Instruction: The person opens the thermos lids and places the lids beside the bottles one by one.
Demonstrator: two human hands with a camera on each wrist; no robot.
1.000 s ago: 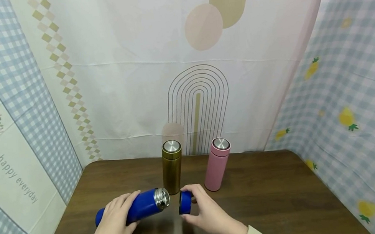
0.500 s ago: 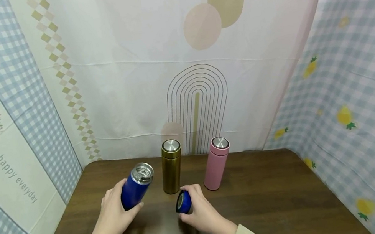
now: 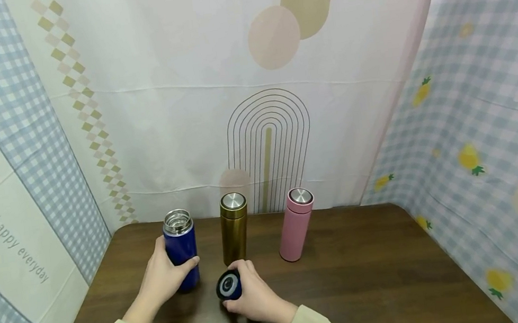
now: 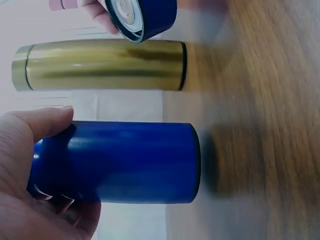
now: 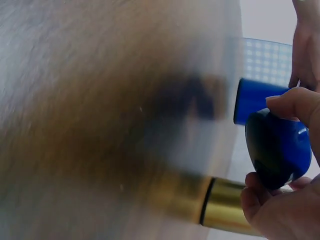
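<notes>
three bottles (image 3: 180,248), one uncapped; two hands (image 3: 161,273); one held cap (image 3: 228,285)

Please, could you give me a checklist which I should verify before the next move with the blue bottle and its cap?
1. Left hand grips the blue bottle: ok.
2. Blue bottle is upright, its mouth uncovered: ok.
3. Right hand holds the blue cap by its sides: ok.
4. Cap is lined up over the mouth: not ok; it is tilted and off to the side.
5. Gold bottle and pink bottle are standing with lids on: ok.
6. Blue bottle is empty: cannot tell; its bottom inside is hidden.
</notes>
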